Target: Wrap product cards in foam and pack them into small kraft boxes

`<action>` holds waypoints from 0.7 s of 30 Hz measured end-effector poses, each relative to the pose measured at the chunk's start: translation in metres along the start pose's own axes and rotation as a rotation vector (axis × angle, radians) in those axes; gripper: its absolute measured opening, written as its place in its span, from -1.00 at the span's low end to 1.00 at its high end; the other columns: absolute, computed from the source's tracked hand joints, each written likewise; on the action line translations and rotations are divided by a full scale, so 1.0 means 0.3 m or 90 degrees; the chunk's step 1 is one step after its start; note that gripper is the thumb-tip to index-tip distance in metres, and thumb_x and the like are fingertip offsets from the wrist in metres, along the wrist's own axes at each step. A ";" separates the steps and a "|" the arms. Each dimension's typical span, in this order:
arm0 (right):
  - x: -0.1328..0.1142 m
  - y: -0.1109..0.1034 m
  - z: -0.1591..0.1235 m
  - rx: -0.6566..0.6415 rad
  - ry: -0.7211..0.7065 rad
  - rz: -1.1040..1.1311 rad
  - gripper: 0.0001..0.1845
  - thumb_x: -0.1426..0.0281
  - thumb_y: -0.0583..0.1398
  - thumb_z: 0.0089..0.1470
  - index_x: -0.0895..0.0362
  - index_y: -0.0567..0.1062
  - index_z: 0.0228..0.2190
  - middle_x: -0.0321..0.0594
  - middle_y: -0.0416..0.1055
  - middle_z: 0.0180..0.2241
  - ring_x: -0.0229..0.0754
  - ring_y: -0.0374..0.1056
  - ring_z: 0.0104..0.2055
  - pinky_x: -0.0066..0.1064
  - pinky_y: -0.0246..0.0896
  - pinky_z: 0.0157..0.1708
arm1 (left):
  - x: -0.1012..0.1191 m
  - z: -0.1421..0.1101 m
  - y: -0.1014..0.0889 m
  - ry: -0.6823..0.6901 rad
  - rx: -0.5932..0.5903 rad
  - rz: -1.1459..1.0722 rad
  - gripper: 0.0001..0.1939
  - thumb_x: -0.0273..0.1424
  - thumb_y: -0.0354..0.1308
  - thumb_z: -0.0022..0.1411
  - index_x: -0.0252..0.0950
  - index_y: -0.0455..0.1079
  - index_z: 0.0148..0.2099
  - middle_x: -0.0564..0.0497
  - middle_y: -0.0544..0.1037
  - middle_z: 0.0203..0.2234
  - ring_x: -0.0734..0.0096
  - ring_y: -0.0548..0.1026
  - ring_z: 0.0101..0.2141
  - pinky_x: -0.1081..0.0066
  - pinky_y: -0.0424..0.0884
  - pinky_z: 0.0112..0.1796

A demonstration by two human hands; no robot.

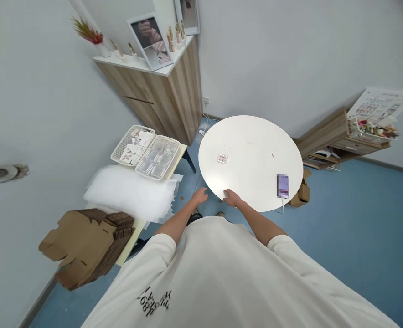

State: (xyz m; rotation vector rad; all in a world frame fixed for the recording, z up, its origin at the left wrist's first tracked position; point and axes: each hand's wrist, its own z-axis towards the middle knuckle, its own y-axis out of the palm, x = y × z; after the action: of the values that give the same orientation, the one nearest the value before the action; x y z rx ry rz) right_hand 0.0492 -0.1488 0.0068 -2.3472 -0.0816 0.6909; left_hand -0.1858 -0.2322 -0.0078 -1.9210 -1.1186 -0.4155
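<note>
A round white table [252, 136] stands in front of me. My right hand [232, 197] rests on its near edge, fingers curled over the rim with nothing else in them. My left hand [200, 196] hovers just off the table's left near edge, fingers loosely bent and empty. On the tabletop lie a small pink-and-white packet [222, 158] and a phone [282, 185] with a white cable running off the edge.
To the left a low yellow table [183, 148] carries a white basket [133, 145] of small packets, a clear plastic tray [158, 156], white foam sheets [129, 191] and stacked flat cardboard boxes [88, 243]. A wooden cabinet [163, 95] stands at the back. A small cardboard box [302, 193] sits on the blue floor.
</note>
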 end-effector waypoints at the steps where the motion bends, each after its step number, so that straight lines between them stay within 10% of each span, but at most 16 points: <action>1: -0.017 0.002 -0.003 -0.002 -0.005 -0.003 -0.25 0.24 0.19 0.17 0.13 0.23 0.34 0.01 0.07 0.39 0.12 0.13 0.38 -0.15 0.18 0.25 | -0.020 -0.018 -0.017 -0.004 0.011 0.006 -0.43 -0.29 0.21 0.21 -0.33 0.31 0.24 -0.30 0.25 0.34 -0.09 0.22 0.31 0.11 0.13 0.29; 12: -0.373 0.064 0.112 0.017 -0.093 -0.040 -0.43 0.30 0.13 0.21 0.20 0.42 0.21 0.10 0.28 0.27 0.18 0.32 0.24 -0.12 0.29 0.16 | -0.321 -0.222 -0.277 -0.018 0.134 0.051 -0.45 -0.35 0.08 0.22 -0.30 0.33 0.26 -0.21 0.31 0.31 0.09 0.26 0.31 0.18 0.17 0.28; 21: -0.820 0.314 0.213 -0.020 -0.162 -0.038 -0.47 0.29 0.13 0.23 0.16 0.44 0.19 0.07 0.31 0.25 0.13 0.31 0.23 -0.11 0.23 0.20 | -0.628 -0.386 -0.472 -0.072 0.165 0.048 -0.45 -0.30 0.11 0.25 -0.24 0.32 0.27 -0.19 0.16 0.39 -0.04 0.13 0.37 0.08 0.12 0.30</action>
State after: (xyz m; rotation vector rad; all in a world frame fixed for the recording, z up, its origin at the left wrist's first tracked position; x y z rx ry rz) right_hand -0.2054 -0.2414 0.0199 -2.2649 -0.2749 0.9614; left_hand -0.3911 -0.3945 0.0112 -1.7671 -1.1107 -0.1143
